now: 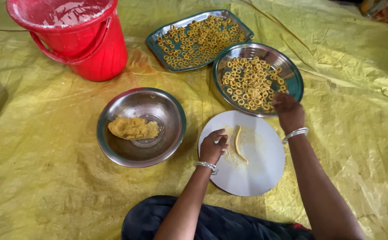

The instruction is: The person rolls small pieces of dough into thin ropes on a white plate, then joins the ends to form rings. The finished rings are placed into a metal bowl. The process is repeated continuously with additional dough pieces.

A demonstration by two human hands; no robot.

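Observation:
My left hand (pixel 212 146) rests with curled fingers on the left edge of a round white board (pixel 256 173), beside a thin rolled rope of yellow dough (pixel 238 144) lying on it. My right hand (pixel 288 111) reaches over the near rim of a round steel plate (pixel 294 82) that holds several small dough rings (pixel 251 84); its fingers point down among the rings, and whether they pinch one is hidden. Both wrists wear silver bangles.
A steel bowl (pixel 114 146) with a lump of yellow dough (pixel 133 128) sits to the left. A rectangular steel tray (pixel 154 42) of more rings lies behind. A red bucket (pixel 91 49) stands at the far left. Everything is on a yellow sheet (pixel 47 178).

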